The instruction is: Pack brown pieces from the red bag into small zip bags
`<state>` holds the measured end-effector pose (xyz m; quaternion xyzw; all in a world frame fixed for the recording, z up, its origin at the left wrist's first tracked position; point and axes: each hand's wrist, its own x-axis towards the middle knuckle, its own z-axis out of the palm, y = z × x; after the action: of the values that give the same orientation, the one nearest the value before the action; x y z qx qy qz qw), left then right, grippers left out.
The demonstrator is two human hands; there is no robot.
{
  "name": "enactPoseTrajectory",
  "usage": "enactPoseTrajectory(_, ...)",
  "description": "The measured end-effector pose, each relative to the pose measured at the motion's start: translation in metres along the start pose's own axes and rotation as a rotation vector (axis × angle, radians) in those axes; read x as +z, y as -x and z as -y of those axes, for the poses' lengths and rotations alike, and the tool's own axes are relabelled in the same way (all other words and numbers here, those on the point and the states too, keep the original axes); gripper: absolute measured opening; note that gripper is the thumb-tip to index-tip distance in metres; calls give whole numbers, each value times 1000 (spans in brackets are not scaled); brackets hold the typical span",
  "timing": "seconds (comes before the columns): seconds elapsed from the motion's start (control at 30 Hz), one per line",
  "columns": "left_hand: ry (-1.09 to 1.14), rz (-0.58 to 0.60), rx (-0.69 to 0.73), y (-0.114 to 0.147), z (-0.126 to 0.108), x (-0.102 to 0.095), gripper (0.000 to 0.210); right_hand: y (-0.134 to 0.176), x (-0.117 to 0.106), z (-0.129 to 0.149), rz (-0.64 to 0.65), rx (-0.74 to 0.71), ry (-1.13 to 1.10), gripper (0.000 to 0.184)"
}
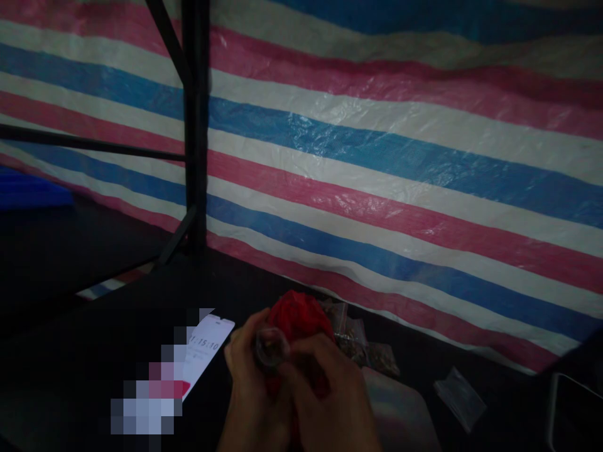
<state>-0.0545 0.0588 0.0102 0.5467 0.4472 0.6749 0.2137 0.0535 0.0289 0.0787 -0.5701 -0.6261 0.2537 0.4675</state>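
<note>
My left hand [252, 383] is closed around a small clear container [272, 346] with a round, open-looking rim turned up toward me. Something dark shows inside it, too dim to name. My right hand [330, 389] is beside the rim, its fingers bent and pressed together. What they hold, if anything, is hidden. A crumpled red plastic bag [301, 314] stands right behind both hands, and more red shows between them.
Small zip bags with brownish contents [353, 339] lie behind my right hand. A clear plastic bag [459, 398] is farther right, near a dark framed device [577, 414]. At left lies a lit phone [207, 345]. A black post [195, 125] rises before the striped sheet [400, 188].
</note>
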Motion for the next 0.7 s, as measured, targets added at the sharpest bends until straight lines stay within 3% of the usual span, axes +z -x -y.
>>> enactPoseTrajectory(0.1, 100, 53, -70, 12, -25, 12, 56, -1, -10, -5, -160, 10, -57, 16)
enactPoseTrajectory(0.3, 230, 317, -60, 22, -37, 15, 47, 4, -47, -7, -192, -68, 35, 24)
enactPoseTrajectory(0.43, 377, 460, -349, 28, -38, 17, 48, 14, -69, -3, -161, 6, 91, 25)
enactPoseTrajectory(0.5, 477, 478, -473, 33, -38, 21, 53, 17, -75, -4, -151, 73, 94, 28)
enactPoseTrajectory(0.7, 486, 592, -559, 42, -33, 30, 62, 26, -98, -10, -163, 204, 84, 36)
